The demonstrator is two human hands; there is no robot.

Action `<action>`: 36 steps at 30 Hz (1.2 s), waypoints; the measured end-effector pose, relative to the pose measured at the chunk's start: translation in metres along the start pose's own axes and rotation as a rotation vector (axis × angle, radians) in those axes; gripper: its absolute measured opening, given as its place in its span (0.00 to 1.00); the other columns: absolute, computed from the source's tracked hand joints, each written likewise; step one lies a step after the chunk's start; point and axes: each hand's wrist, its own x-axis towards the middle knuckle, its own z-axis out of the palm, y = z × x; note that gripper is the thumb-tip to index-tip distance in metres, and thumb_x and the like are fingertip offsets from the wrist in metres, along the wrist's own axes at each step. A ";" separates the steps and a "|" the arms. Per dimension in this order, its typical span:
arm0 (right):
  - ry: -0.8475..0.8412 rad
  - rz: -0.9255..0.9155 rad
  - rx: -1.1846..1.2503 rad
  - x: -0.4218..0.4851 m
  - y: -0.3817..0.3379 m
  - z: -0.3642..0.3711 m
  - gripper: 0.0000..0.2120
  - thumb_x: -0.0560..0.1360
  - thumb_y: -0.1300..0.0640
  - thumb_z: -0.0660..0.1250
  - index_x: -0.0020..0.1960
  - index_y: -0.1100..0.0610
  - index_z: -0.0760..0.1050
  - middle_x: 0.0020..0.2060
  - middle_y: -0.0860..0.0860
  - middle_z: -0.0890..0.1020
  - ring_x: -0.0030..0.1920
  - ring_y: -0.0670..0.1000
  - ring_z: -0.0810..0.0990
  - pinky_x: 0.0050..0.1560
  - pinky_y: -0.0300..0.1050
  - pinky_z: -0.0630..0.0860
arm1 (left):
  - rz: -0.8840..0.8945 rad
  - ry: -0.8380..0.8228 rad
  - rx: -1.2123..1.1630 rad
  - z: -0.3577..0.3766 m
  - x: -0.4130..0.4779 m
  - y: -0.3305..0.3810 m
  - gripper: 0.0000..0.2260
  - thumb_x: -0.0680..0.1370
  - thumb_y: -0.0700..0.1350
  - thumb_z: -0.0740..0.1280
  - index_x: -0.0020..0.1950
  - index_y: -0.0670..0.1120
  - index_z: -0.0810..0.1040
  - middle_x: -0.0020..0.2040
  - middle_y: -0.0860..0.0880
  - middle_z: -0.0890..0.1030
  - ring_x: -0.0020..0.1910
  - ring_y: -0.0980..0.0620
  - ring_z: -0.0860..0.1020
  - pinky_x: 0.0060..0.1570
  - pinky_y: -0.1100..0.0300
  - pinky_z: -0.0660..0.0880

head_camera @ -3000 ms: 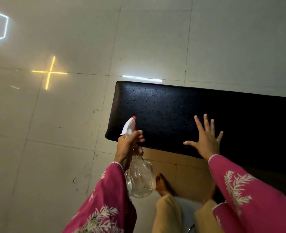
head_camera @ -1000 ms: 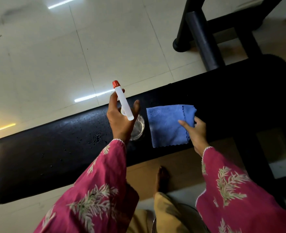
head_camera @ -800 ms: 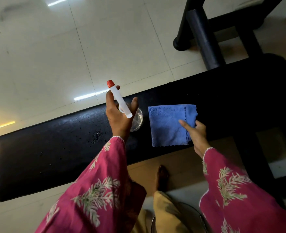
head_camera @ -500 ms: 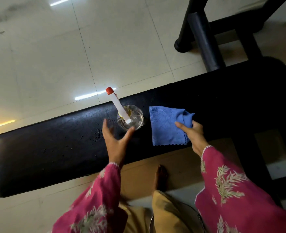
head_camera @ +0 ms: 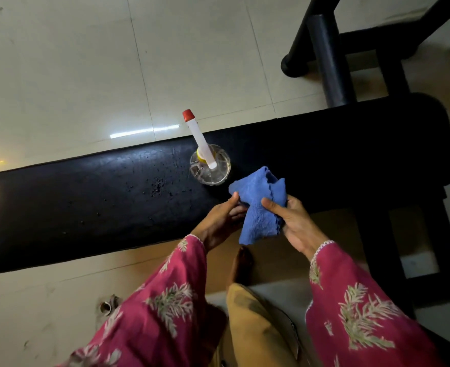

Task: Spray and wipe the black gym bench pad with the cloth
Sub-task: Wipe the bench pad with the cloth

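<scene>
Gathering the cloth: both hands are on the blue cloth now, bunching it just above the near edge of the pad.
Left hand: it has let go of the bottle since half a second ago and come across; thumb and fingers are pinched shut on the cloth's left side.
Right hand: fingers curled closed round the right side of the cloth, thumb pressed across the front.
Cloth: no longer flat on the counter as it was a second ago; it is lifted and crumpled into a wad.
Bench pad: the black counter runs left to right, with droplets showing left of the bottle.
Spray bottle: standing upright and free on the pad, just beyond the cloth, red-tipped nozzle pointing away.
Meaning: spraying looks finished for this stretch; wiping appears to be the next step, likely leftward over the wet patch.
Risk: the bottle stands close to the wiping path and could be knocked.
</scene>
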 end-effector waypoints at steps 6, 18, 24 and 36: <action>0.001 0.013 -0.019 0.004 0.020 0.023 0.10 0.69 0.66 0.67 0.50 0.60 0.76 0.40 0.49 0.85 0.42 0.47 0.83 0.41 0.38 0.79 | 0.170 0.110 -0.130 -0.047 -0.034 0.001 0.20 0.72 0.47 0.69 0.59 0.38 0.76 0.53 0.42 0.82 0.53 0.44 0.79 0.50 0.56 0.78; -0.066 -0.051 -0.539 0.049 0.092 0.180 0.22 0.71 0.64 0.70 0.64 0.65 0.70 0.56 0.56 0.78 0.54 0.47 0.77 0.55 0.41 0.71 | 0.433 0.527 0.101 -0.204 -0.173 0.042 0.12 0.71 0.38 0.71 0.53 0.44 0.78 0.43 0.47 0.84 0.40 0.48 0.82 0.31 0.54 0.79; -0.080 -0.272 -0.858 0.058 0.132 0.284 0.29 0.75 0.53 0.66 0.72 0.52 0.61 0.70 0.52 0.68 0.69 0.50 0.65 0.68 0.44 0.62 | 0.465 0.570 0.107 -0.306 -0.247 0.059 0.10 0.70 0.35 0.70 0.49 0.46 0.80 0.42 0.50 0.84 0.40 0.52 0.82 0.30 0.60 0.76; -0.105 -0.461 -1.530 0.110 0.220 0.413 0.26 0.80 0.46 0.51 0.75 0.47 0.48 0.76 0.47 0.49 0.75 0.47 0.44 0.72 0.50 0.40 | 0.380 0.683 0.477 -0.481 -0.250 0.054 0.11 0.70 0.39 0.71 0.51 0.40 0.80 0.47 0.42 0.83 0.46 0.49 0.81 0.49 0.48 0.78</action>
